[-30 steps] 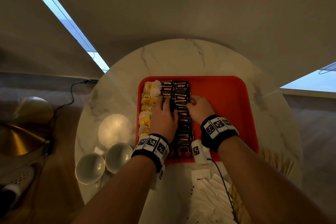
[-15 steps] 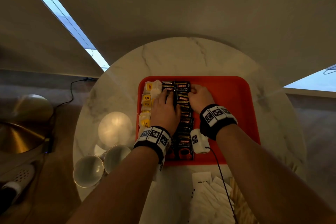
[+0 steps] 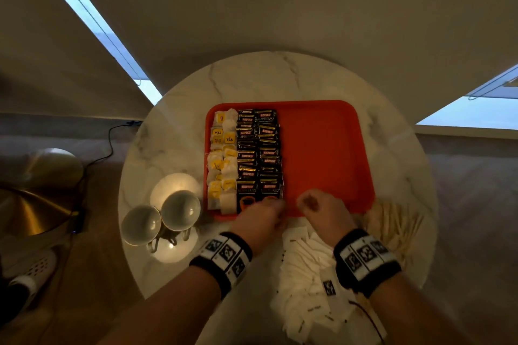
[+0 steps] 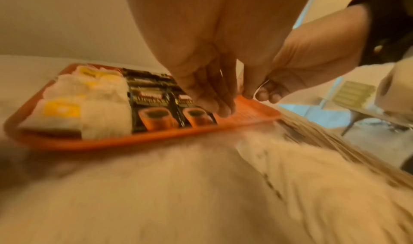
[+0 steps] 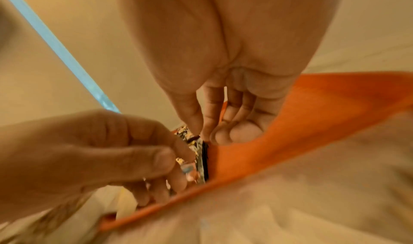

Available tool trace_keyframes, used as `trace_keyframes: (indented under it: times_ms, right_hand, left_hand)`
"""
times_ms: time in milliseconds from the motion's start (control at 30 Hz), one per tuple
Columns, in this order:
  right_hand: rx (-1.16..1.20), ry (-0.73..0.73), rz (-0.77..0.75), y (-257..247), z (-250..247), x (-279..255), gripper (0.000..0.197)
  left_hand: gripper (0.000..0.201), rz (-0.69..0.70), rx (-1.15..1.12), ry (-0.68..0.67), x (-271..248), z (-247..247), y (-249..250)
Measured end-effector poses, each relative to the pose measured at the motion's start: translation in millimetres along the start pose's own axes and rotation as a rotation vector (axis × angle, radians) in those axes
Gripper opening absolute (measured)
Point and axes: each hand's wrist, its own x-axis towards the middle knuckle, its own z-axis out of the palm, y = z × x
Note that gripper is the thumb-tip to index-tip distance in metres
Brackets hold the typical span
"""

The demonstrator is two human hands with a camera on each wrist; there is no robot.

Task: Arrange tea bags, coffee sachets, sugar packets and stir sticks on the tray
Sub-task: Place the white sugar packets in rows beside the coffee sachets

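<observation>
An orange tray [image 3: 322,154] lies on the round marble table. Yellow-tagged tea bags [image 3: 222,159] fill its left strip, and black coffee sachets [image 3: 259,154] lie beside them in two columns. The tray's right half is bare. My left hand [image 3: 260,218] is at the near rim, and its fingers [image 4: 214,104] point down and touch the tray at the right edge of the nearest sachet. My right hand [image 3: 319,209] hovers just to the right with its fingers [image 5: 234,122] curled, holding nothing. White sugar packets [image 3: 302,269] and wooden stir sticks [image 3: 392,230] lie on the table.
Two white cups [image 3: 180,210] lie beside a saucer [image 3: 173,187], left of the tray. The sugar pile sits under my wrists, and the stir sticks lie off the tray's near right corner. A cable [image 3: 98,154] runs across the floor on the left.
Both hands have slid back toward me along the coffee columns, from the far part of the tray to its near rim. The whole row of sachets now shows.
</observation>
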Motion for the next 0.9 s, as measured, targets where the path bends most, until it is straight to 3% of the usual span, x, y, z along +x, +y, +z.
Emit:
trace_keyframes:
  times_ms: [67,233,367,467,667,900]
  right_hand:
    - [-0.099,-0.067,0.059,18,6,-25,0.003]
    - [-0.460,-0.167,0.074,49,22,-50,0.048]
    - [-0.475,-0.151,-0.081,59,36,-55,0.044]
    - [-0.492,-0.168,-0.149,59,41,-58,0.032]
    - [-0.269,-0.142,-0.172,52,35,-62,0.018]
    - [0.164,-0.108,-0.127,32,15,-55,0.041]
  left_hand:
    - [0.039,-0.034,0.034,-0.128,-13,27,2]
    - [0.055,-0.111,-0.011,-0.179,-25,64,4]
    - [0.048,-0.166,-0.061,-0.160,-30,70,11]
    - [0.032,-0.206,-0.082,-0.122,-37,70,13]
    - [0.011,-0.273,-0.348,0.014,-53,62,14]
    - [0.008,-0.328,-0.763,0.249,-50,41,18]
